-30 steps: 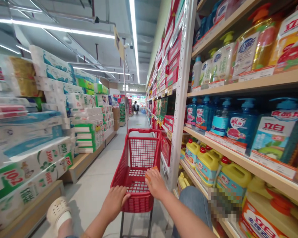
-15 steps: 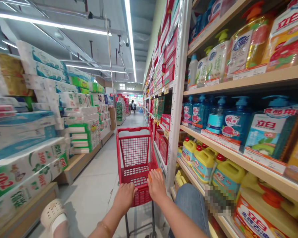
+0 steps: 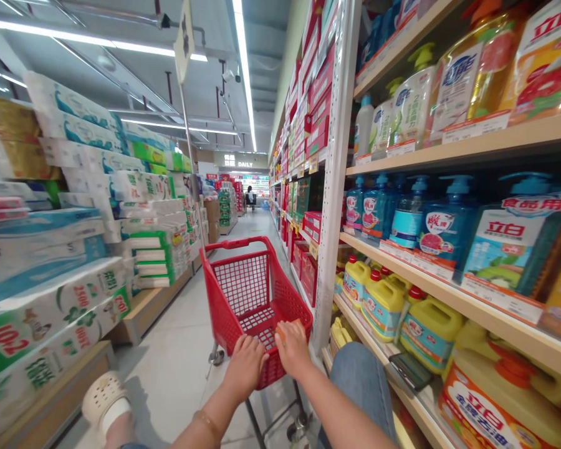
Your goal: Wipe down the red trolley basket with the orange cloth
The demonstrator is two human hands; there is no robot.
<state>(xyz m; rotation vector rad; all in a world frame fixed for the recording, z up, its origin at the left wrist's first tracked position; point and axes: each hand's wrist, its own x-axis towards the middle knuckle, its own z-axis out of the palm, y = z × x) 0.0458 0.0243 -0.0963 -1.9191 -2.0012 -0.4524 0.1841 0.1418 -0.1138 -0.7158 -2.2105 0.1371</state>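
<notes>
A small red plastic shopping cart [image 3: 250, 293] stands in the aisle in front of me, its basket bare. My left hand [image 3: 244, 368] grips the near rim of the cart, fingers curled over it. My right hand [image 3: 292, 348] rests on the same rim just to the right, closed over an orange bit I cannot make out. My knee in blue jeans [image 3: 362, 380] is beside the lower shelves on the right. My left foot in a white perforated shoe [image 3: 103, 399] shows at the lower left.
Shelves on the right hold blue pump bottles [image 3: 442, 227], yellow jugs [image 3: 386, 305] and red boxes [image 3: 315, 118]. A dark phone [image 3: 411, 369] lies on the low shelf edge. Stacked tissue packs [image 3: 75, 237] line the left. A person sits far down the aisle [image 3: 250, 196].
The cart has swung so its far end points left, and its near rim sits closer to me. Both hands stayed on the rim and came closer together.
</notes>
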